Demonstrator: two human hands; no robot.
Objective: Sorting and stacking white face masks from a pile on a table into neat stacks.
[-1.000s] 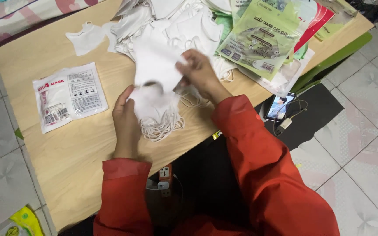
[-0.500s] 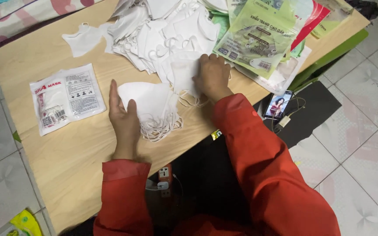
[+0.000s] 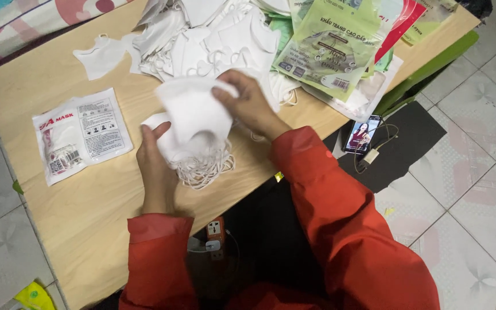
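Observation:
My right hand [image 3: 249,103] pinches a white face mask [image 3: 193,109] and holds it just above a small stack of white masks [image 3: 190,155] whose ear loops spill toward the table's near edge. My left hand [image 3: 156,163] rests against the left side of that stack, fingers curled around it. Both sleeves are red. A large loose heap of white masks [image 3: 208,40] lies behind my hands on the light wooden table [image 3: 87,218].
A sealed white mask packet [image 3: 81,135] lies at the left. Green and red mask packages [image 3: 334,46] are piled at the back right. A phone [image 3: 363,134] with a cable lies on a dark mat on the tiled floor. A power strip [image 3: 214,232] sits under the table.
My right hand took a mask from the heap and brought it left over the stack. My left hand stayed at the stack's left side.

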